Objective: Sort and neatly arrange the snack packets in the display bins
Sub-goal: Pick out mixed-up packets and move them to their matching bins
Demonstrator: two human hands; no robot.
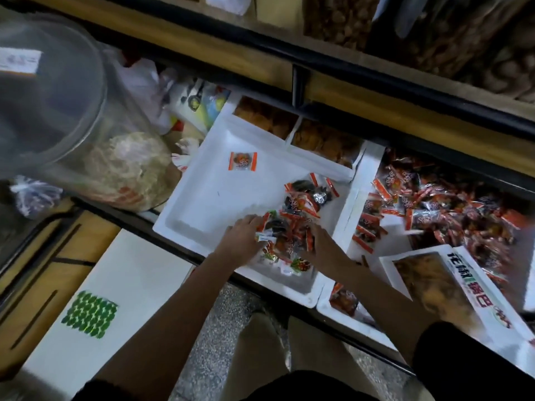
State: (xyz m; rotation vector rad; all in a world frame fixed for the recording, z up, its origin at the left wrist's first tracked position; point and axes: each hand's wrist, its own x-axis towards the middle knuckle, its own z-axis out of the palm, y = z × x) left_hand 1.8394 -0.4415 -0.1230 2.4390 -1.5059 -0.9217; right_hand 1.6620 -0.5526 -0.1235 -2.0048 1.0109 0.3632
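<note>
- Two hands are working one heap, so I log them starting from the left.
- The left hand (243, 233) is palm down on the heap's left edge. Its fingers curve over the outermost packets and touch them. The frame is blurred, so I cannot tell whether any packet is actually pinched.
- The heap of snack packets (292, 227) sits between the two hands, in the near-right corner of the white foam bin (202, 204). It is mostly red-orange, with a few green-marked packets on the side towards the wrists.
- The right hand (320, 241) is on the heap's right side, fingers close together and nearly straight, pressed against the wrappers. I see nothing gripped.
- A lone packet (242, 161) lies flat beyond the left hand's fingertips, well apart from the heap.
- To the right of the right hand, past the foam wall, the neighbouring bin (451, 215) is full of similar red-orange packets.
- My read is that the heap is being gathered for sorting. To do it well I would keep both palms low and close them inward evenly. I would pull out the green-marked packets before shifting the rest. The glossy wrappers will probably slide, so small handfuls are safer than one big scoop.
</note>
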